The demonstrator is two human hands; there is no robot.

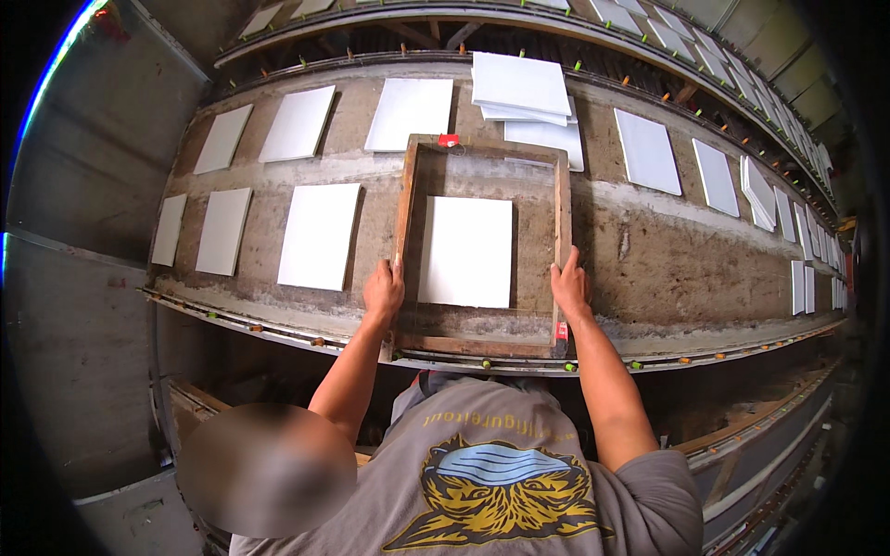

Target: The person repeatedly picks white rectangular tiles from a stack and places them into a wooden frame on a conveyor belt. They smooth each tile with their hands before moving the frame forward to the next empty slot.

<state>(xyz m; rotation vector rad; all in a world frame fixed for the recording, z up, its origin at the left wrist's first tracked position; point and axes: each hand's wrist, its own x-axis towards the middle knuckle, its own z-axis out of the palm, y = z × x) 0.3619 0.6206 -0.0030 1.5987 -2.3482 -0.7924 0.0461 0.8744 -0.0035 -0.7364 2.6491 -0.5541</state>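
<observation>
A wooden screen-printing frame (562,208) spans the space between my hands, over the long work table. My left hand (383,288) is closed on its left side rail, near the lower end. On the opposite rail my right hand (571,281) grips at about the same height. Red tape marks the far rail and the lower right corner. Through the frame a white rectangular panel (467,252) shows, lying flat and set toward the left of the opening. Whether the frame rests on the table or is held just above it, I cannot tell.
On the stained table (667,250), white panels lie in two rows, such as one on the left (319,235) and one on the right (646,150). A stack of panels (521,85) sits beyond the frame. Coloured pegs line the table's near rail (519,367). Another panel-covered table stands behind.
</observation>
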